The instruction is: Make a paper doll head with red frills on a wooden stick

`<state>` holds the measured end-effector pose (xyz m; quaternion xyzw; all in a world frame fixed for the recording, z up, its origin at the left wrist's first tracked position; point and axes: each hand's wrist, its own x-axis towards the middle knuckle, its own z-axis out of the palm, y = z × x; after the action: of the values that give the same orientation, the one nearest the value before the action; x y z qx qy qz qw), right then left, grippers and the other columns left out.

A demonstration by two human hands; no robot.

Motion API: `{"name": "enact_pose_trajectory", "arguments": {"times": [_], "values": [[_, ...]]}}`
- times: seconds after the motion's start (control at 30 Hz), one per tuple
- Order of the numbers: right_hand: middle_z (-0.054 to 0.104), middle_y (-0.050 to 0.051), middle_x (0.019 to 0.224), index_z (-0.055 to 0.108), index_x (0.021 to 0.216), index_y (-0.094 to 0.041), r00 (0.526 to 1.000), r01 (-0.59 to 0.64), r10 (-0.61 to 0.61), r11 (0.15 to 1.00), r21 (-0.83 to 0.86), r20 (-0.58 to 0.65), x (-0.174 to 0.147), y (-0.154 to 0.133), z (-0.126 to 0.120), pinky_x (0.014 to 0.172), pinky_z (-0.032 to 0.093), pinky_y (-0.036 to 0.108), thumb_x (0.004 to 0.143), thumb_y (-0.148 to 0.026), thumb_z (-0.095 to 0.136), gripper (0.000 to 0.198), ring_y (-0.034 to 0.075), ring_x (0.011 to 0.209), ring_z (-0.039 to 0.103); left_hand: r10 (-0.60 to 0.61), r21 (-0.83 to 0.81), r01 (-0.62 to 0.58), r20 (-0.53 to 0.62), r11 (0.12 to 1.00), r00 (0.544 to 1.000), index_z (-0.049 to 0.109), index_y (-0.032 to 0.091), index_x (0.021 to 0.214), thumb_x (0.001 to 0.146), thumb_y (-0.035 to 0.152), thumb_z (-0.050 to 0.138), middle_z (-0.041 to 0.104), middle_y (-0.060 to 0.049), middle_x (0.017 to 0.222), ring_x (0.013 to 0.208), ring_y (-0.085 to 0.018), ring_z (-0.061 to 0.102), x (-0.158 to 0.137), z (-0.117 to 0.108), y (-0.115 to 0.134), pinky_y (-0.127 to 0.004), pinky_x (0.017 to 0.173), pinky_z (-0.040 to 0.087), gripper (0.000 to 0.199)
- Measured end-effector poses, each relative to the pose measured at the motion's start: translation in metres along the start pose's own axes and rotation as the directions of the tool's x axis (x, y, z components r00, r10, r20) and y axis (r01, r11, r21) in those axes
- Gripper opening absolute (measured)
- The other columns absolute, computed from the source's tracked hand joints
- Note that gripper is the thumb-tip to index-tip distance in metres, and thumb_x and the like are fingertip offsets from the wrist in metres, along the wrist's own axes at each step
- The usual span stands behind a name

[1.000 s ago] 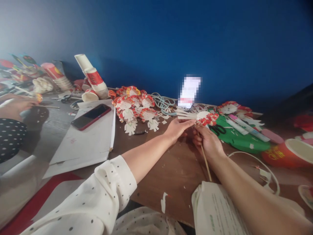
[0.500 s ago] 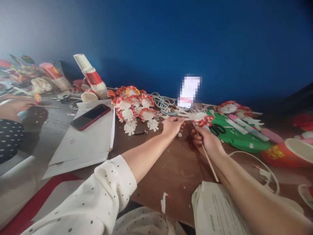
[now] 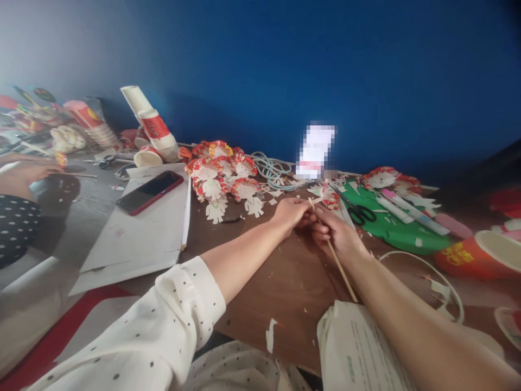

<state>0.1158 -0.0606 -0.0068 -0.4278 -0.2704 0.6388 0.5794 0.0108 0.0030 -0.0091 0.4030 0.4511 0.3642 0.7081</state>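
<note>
My right hand [image 3: 336, 231] is closed around a thin wooden stick [image 3: 338, 266], which slants down toward my body. Beside it, nearly touching, my left hand [image 3: 293, 213] pinches a narrow white strip at the stick's upper end; whether it is tape or paper I cannot tell. A paper figure with a red-and-white ruffle [image 3: 331, 196] shows just beyond my right fingers, partly hidden. Black-handled scissors [image 3: 362, 213] lie to the right on a green sheet [image 3: 401, 232]. Several similar ruffled paper figures [image 3: 212, 187] are heaped to the left.
A phone [image 3: 150, 193] rests on a white board [image 3: 138, 239], with stacked paper cups [image 3: 157, 130] behind. A lit screen [image 3: 315, 152] stands at the blue wall. Near me lies a white packet [image 3: 354, 347]; an orange cup [image 3: 480, 255] is right. Another person's hand [image 3: 24, 174] is far left.
My two hands have come together, the right moving slightly left and the stick with it. The white strip, stretched between them before, now meets the stick's top. The scissors show more fully.
</note>
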Motion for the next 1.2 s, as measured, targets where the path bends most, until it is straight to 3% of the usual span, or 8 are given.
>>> {"name": "enact_pose_trajectory", "arguments": {"times": [0.07, 0.23, 0.33, 0.6, 0.8, 0.93, 1.2], "values": [[0.052, -0.005, 0.066, 0.063, 0.085, -0.020, 1.000, 0.021, -0.021, 1.000, 0.013, -0.023, 0.0013, -0.0005, 0.0006, 0.035, 0.021, 0.009, 0.064, -0.023, 0.079, 0.027, 0.002, 0.046, 0.030, 0.002, -0.009, -0.002, 0.053, 1.000, 0.999, 0.063, 0.013, 0.069, 0.085, 0.019, 0.062, 0.058, -0.001, 0.056, 0.050, -0.008, 0.053, -0.0024, 0.0002, 0.0007, -0.019, 0.050, 0.040, 0.017], [0.055, -0.004, 0.064, 0.063, 0.089, -0.019, 0.983, 0.086, -0.085, 0.996, 0.000, -0.165, 0.0027, 0.0005, -0.0052, 0.036, 0.020, 0.010, 0.060, -0.020, 0.077, 0.032, 0.002, 0.046, 0.033, 0.043, -0.038, -0.044, -0.015, 0.998, 0.999, 0.062, 0.013, 0.069, 0.084, 0.016, 0.064, 0.060, -0.001, 0.064, 0.051, -0.007, 0.052, -0.0025, -0.0020, 0.0036, -0.018, 0.048, 0.041, 0.015], [0.056, -0.004, 0.065, 0.064, 0.091, -0.019, 0.970, 0.131, -0.133, 0.991, -0.022, -0.201, 0.0025, 0.0000, -0.0078, 0.037, 0.021, 0.012, 0.061, -0.021, 0.078, 0.033, 0.003, 0.046, 0.035, 0.021, -0.076, -0.019, 0.026, 0.997, 0.999, 0.062, 0.011, 0.069, 0.082, 0.013, 0.066, 0.063, -0.003, 0.066, 0.054, -0.008, 0.056, -0.0030, -0.0023, 0.0050, -0.020, 0.052, 0.046, 0.014], [0.055, -0.004, 0.064, 0.065, 0.086, -0.019, 0.981, 0.137, -0.152, 0.982, -0.126, -0.120, 0.0029, 0.0037, -0.0077, 0.036, 0.020, 0.015, 0.061, -0.031, 0.081, 0.032, 0.003, 0.044, 0.033, 0.012, -0.075, -0.010, 0.024, 0.997, 1.000, 0.063, 0.011, 0.072, 0.083, 0.010, 0.065, 0.064, -0.003, 0.064, 0.055, -0.009, 0.060, -0.0031, -0.0011, 0.0044, -0.021, 0.056, 0.048, 0.011], [0.055, -0.004, 0.061, 0.068, 0.086, -0.019, 0.966, 0.157, -0.198, 0.960, -0.230, -0.169, 0.0032, 0.0040, -0.0062, 0.035, 0.021, 0.017, 0.062, -0.036, 0.082, 0.033, 0.004, 0.043, 0.036, 0.033, -0.057, -0.030, 0.051, 0.998, 0.998, 0.064, 0.011, 0.075, 0.085, 0.013, 0.064, 0.064, -0.004, 0.067, 0.056, -0.009, 0.060, -0.0028, -0.0015, 0.0033, -0.021, 0.056, 0.047, 0.010], [0.053, -0.004, 0.058, 0.070, 0.088, -0.020, 0.955, 0.174, -0.218, 0.961, -0.217, -0.201, 0.0025, 0.0018, -0.0057, 0.036, 0.021, 0.017, 0.059, -0.036, 0.083, 0.035, 0.004, 0.042, 0.034, -0.030, -0.191, 0.049, 0.100, 0.980, 0.995, 0.064, 0.010, 0.079, 0.091, 0.013, 0.055, 0.065, -0.005, 0.073, 0.059, -0.009, 0.060, -0.0034, -0.0020, 0.0037, -0.022, 0.059, 0.050, 0.015], [0.054, -0.004, 0.063, 0.069, 0.094, -0.020, 0.965, 0.196, -0.221, 0.966, -0.169, -0.143, 0.0002, 0.0029, -0.0085, 0.037, 0.021, 0.016, 0.062, -0.035, 0.082, 0.038, 0.004, 0.044, 0.035, -0.111, -0.407, 0.157, 0.133, 0.900, 0.985, 0.064, 0.010, 0.076, 0.087, 0.003, 0.058, 0.064, -0.003, 0.069, 0.058, -0.006, 0.057, 0.0002, -0.0028, 0.0013, -0.017, 0.062, 0.049, 0.015]]}}
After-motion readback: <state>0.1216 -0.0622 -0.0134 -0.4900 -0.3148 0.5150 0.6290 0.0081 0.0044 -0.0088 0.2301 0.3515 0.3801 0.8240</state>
